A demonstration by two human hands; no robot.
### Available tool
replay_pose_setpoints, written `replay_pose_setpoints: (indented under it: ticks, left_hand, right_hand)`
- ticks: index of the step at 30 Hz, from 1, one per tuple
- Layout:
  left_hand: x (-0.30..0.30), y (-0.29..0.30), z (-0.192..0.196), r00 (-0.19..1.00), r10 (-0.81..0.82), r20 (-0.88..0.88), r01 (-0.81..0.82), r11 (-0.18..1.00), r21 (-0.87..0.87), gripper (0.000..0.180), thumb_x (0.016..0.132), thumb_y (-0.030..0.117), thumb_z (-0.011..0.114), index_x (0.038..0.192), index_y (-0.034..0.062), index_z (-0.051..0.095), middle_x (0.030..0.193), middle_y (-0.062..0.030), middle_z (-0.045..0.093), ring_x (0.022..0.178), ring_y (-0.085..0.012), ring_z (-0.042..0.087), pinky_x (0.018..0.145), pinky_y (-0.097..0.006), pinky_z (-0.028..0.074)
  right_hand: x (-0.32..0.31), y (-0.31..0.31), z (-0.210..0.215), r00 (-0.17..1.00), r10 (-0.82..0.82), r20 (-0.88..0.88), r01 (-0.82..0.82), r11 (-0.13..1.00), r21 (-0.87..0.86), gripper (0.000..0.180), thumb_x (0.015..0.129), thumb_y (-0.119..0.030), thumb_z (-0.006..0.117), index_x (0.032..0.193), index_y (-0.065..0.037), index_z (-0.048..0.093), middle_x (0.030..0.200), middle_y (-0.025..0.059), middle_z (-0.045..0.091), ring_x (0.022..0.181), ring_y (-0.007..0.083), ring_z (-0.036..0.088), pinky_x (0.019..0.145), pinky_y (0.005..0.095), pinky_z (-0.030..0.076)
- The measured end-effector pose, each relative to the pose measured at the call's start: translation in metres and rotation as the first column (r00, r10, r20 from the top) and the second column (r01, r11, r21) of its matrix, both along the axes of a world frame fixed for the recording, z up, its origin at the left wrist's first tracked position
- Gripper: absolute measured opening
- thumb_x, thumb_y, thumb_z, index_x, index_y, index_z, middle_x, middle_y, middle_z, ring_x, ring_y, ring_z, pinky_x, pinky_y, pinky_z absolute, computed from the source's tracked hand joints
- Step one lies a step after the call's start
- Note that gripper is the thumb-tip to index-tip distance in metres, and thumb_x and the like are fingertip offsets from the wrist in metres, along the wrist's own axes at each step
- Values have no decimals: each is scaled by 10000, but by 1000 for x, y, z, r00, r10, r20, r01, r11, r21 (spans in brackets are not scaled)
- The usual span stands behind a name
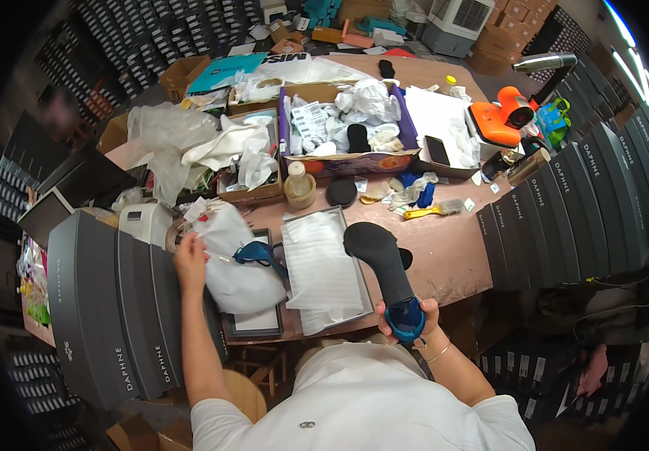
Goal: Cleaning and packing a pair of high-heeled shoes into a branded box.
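Observation:
My right hand (413, 319) grips a black shoe (381, 259) by its blue-lined heel end, sole up, toe pointing away from me over the table. My left hand (189, 261) is stretched out to the left and pinches white wrapping paper (234, 270) that lies bunched over a box lid. A second blue-trimmed shoe (258, 252) peeks out of that paper. Between my hands sits an open grey shoebox (323, 272) lined with white foam sheet.
Stacks of dark grey shoeboxes stand at my left (114, 308) and right (565, 218). The brown table (452, 248) carries a purple box of crumpled paper (350, 124), a small jar (299, 188), a yellow brush (433, 210), an orange device (497, 116) and plastic bags.

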State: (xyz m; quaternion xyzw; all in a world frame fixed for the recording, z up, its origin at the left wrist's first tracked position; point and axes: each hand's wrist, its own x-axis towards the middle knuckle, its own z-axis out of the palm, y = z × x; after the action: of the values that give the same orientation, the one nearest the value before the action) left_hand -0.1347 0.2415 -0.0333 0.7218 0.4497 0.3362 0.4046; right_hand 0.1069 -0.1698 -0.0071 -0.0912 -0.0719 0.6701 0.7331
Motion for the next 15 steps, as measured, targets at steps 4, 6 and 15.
replay_pose_setpoints:
  ticks: [4, 6, 15]
  left_hand:
    - [19, -53, 134, 968, -214, 129, 166, 936, 309, 111, 912, 69, 514, 906, -14, 587, 745, -47, 578, 680, -122, 583, 634, -273, 471]
    - [28, -73, 163, 947, -318, -47, 311, 869, 386, 118, 872, 38, 526, 787, -27, 575, 681, -104, 520, 650, -192, 569, 617, -320, 442]
    - [17, -106, 110, 962, -130, -241, 230, 860, 456, 142, 793, 8, 652, 927, -15, 610, 858, -132, 590, 617, -248, 570, 562, -332, 450]
  right_hand:
    - [2, 9, -7, 995, 52, -79, -42, 992, 121, 744, 737, -375, 687, 1294, 41, 421, 1203, 259, 542, 883, 382, 626, 574, 414, 576]
    - [3, 15, -9, 994, 74, -84, -62, 988, 144, 751, 730, -376, 692, 1297, 36, 420, 1202, 261, 541, 880, 386, 626, 573, 415, 577]
    - [9, 38, 13, 936, 351, 14, -348, 922, 167, 763, 670, -373, 721, 1225, 86, 469, 1106, 271, 576, 769, 393, 630, 501, 388, 530]
